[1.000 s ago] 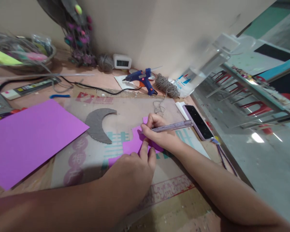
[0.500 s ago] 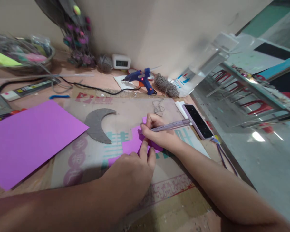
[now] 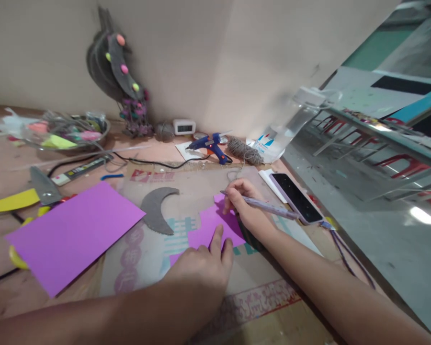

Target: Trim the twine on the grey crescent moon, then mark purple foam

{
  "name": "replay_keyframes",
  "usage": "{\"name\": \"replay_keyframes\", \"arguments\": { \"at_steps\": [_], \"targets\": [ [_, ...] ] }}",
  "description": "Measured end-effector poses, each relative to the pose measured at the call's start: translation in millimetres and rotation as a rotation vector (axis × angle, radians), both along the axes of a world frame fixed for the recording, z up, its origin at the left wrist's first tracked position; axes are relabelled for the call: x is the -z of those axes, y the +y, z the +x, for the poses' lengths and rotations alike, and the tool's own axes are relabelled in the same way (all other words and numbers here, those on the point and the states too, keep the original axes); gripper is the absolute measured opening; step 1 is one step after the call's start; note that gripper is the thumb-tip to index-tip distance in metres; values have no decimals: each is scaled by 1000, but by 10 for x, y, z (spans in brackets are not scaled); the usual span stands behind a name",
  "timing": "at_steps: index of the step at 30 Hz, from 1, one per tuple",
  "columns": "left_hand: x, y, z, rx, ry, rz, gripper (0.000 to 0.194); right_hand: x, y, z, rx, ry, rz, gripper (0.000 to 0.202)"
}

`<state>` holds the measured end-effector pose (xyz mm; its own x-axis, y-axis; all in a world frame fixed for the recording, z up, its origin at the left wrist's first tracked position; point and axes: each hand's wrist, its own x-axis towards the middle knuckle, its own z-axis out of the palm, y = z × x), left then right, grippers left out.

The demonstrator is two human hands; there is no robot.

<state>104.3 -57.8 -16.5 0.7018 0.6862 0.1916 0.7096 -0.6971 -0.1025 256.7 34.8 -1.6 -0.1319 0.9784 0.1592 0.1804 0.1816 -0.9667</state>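
Observation:
My right hand (image 3: 249,208) grips a pale purple pen (image 3: 269,207), its tip raised near the top edge of a cut purple paper piece (image 3: 210,223). My left hand (image 3: 204,266) rests on the lower part of that piece, index finger stretched out and pressing on it, the other fingers partly bent. The piece lies on a printed translucent sheet (image 3: 129,211). To its left is a grey crescent shape (image 3: 156,211), and beyond that a large purple paper sheet (image 3: 77,235).
A blue glue gun (image 3: 210,145), grey yarn (image 3: 244,151), a white timer (image 3: 184,127) and a basket (image 3: 102,136) stand toward the wall. Scissors (image 3: 45,187) lie left. A phone (image 3: 297,199) and a clear bottle (image 3: 301,115) are right.
The view has tilted up and shifted left, so more of the basket and scissors shows. The pen tip has lifted away from my left fingers, and my right hand is more open around the pen.

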Motion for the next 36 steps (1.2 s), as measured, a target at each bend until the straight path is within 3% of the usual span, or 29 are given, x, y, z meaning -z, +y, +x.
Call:
{"name": "replay_keyframes", "arguments": {
  "at_steps": [5,9,14,19,22,25,30,36],
  "targets": [
    [44,-13,24,-46,8,32,43,43,13,52,-52,54,-52,26],
    [-129,5,-24,9,14,-18,41,62,68,87,-45,-33,-105,27],
    [-350,16,-68,213,-2,-72,15,56,50,53,-33,-38,-95,26],
    [-282,11,-44,25,66,50,36,8,45,95,-26,-72,-22,22],
    [-249,10,-24,10,110,25,40,-40,146,242,92,-444,270,29],
    [-241,7,-6,-5,121,19,40,-52,268,407,138,-574,377,27],
    [-241,-9,-1,-16,111,25,40,-39,312,484,69,-607,386,19],
    [-238,-2,-48,28,71,42,36,-15,348,403,58,-361,257,12]
  ]
}}
